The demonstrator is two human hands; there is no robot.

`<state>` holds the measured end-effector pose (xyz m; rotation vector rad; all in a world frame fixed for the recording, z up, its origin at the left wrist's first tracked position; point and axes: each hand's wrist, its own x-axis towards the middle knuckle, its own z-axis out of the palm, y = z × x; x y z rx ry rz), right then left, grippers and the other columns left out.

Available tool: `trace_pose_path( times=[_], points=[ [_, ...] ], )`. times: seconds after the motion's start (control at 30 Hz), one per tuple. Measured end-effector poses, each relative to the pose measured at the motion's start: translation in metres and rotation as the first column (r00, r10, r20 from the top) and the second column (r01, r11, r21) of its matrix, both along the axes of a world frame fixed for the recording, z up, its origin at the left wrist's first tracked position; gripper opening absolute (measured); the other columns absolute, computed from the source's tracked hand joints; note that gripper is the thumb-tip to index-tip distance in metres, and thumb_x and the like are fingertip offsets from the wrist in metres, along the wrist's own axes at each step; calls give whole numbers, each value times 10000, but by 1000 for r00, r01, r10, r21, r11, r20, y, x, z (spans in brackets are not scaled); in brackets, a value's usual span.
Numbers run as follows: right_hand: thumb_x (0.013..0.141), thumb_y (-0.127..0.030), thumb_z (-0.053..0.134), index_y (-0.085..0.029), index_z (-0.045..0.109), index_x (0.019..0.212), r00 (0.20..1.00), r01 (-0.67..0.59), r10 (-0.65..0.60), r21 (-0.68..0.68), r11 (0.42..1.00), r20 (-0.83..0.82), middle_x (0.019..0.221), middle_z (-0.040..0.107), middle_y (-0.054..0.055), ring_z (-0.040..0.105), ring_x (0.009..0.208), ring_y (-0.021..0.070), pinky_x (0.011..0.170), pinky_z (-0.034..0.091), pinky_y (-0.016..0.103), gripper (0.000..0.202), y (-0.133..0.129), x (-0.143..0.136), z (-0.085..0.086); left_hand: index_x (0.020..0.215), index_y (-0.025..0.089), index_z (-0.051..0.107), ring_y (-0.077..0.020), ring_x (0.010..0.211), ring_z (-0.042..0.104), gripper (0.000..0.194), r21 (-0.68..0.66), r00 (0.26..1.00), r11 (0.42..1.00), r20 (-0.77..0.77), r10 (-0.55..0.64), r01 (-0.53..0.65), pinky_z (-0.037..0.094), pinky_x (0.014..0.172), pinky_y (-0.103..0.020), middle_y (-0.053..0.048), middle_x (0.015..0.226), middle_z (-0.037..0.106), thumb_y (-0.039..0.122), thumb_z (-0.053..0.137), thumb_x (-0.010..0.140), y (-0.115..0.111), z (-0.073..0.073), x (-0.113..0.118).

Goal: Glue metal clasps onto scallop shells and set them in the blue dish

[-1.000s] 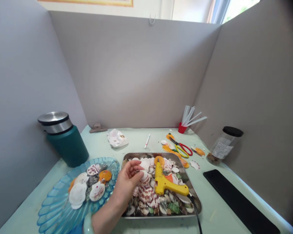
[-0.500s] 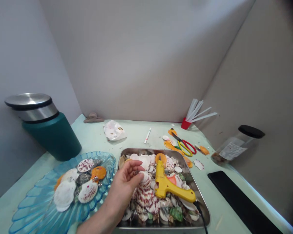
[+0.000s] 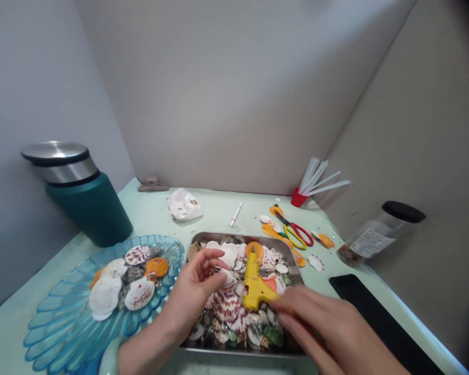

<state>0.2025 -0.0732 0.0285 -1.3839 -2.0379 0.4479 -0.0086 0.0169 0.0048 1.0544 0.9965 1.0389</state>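
In the head view, my left hand (image 3: pixel 197 289) is over the left part of a metal tray (image 3: pixel 248 351) heaped with seashells. Its thumb and curled fingers pinch the upper edge of a red-and-white striped scallop shell (image 3: pixel 225 306), which seems to be layered with others. A yellow hot glue gun (image 3: pixel 253 284) lies across the shells, nozzle pointing away from me. My right hand (image 3: pixel 320 317), smeared by motion, closes round the handle of the glue gun and hides its rear end.
Left of the tray sits a blue shell-shaped dish (image 3: pixel 58 323) holding shells, with a green bottle (image 3: pixel 91 208) behind. Scissors (image 3: pixel 297 232), a red cup (image 3: pixel 298 198) of glue sticks, a lidded jar (image 3: pixel 379 234) and a black slab (image 3: pixel 383 317) stand right. A plastic bag (image 3: pixel 183 204) lies behind.
My right hand has come in from the lower right and taken hold of the glue gun's handle. My left hand keeps its pinch; the view has shifted slightly.
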Motion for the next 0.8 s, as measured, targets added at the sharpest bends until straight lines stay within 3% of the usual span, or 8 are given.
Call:
trace_pose_path(
  times=[0.1,0.2,0.4,0.57,0.8],
  points=[
    [891,-191,553,-209,630,943,984,13,-5,-43,999,179,912,670,69,639,809,236,712,494,380,95,43,-27,12,978,166,592,-120,721,557,343,15,1000,1000,18,17,-17,451,689,-219,6,770,629,213,737,671,-2,3,0],
    [883,-161,543,-198,617,896,984,2,5,-41,999,176,852,659,45,635,763,211,673,465,330,84,64,-44,7,978,173,593,-132,735,574,348,9,1000,1000,30,6,-7,458,710,-234,1,764,641,220,748,670,-1,4,0],
    [895,-151,494,-198,576,790,996,-49,54,-65,997,73,747,624,16,587,668,164,602,404,269,141,69,-42,-9,921,187,622,-139,706,589,328,-50,1000,999,26,-5,6,461,688,-239,2,728,653,221,777,634,4,1,1],
    [908,-187,459,-199,567,761,997,-77,77,-132,988,0,724,613,15,578,660,156,597,394,259,183,71,-36,-10,858,197,651,-162,744,600,315,-73,999,997,23,-25,26,471,687,-246,-21,776,666,248,806,589,5,-1,1],
    [892,-179,455,-196,536,723,993,-113,106,-140,984,-54,677,582,2,557,615,137,573,382,239,188,70,-38,-12,892,208,668,-135,727,562,277,-93,1000,996,-14,-10,9,443,673,-210,-3,744,624,329,768,665,4,-2,-1]
  ],
)
